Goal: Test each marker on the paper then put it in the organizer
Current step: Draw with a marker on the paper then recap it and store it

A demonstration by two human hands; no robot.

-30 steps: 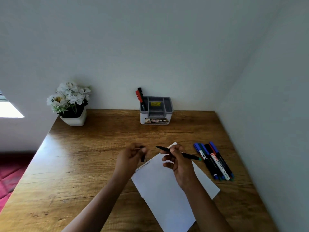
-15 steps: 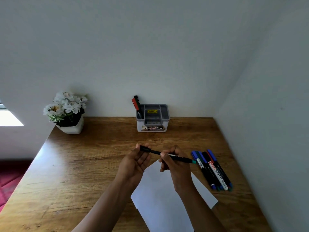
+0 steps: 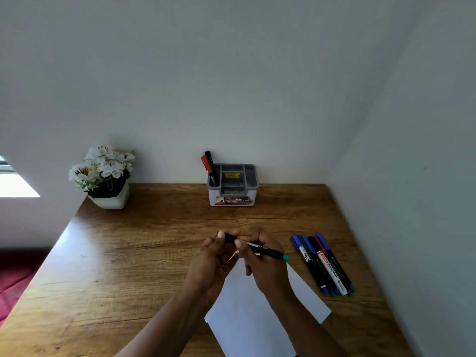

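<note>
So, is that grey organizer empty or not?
Not empty: a red marker and a black marker lean in the left compartment of the organizer. Nothing sticks out of the others.

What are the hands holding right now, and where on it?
One black marker: the left hand grips its cap end, the right hand pinches mid-barrel; its green tail sticks out free.

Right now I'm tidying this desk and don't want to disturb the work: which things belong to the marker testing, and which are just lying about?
In the job: held marker, gripped by left hand and right hand; paper; organizer with two markers; loose markers.
Just there: flower pot.
</note>
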